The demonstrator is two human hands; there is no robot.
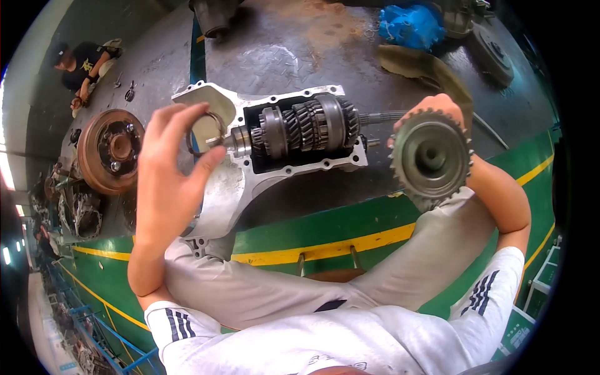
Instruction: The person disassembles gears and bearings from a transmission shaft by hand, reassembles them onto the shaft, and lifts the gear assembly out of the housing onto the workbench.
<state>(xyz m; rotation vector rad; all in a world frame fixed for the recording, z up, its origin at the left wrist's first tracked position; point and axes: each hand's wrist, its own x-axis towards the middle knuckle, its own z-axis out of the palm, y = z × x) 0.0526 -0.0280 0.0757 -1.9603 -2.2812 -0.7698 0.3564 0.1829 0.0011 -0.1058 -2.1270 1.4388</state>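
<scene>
My left hand (172,159) pinches a thin metal ring (192,142) between thumb and fingers, beside the left end of the gearbox shaft. In my right hand (440,107) is a large toothed gear (431,153), its flat face and centre hole turned toward me. My fingers wrap behind it and are partly hidden. Between my hands lies an opened aluminium gearbox housing (228,209) with a shaft of several gears (306,125) inside. A splined shaft (381,117) sticks out of its right end toward the gear.
A rusty brake drum or hub (112,150) stands left of the housing. At the back of the metal table (275,56) are a blue part (411,26), a brown cloth (419,65) and a dark round part (490,53). Another person (84,69) sits at the far left.
</scene>
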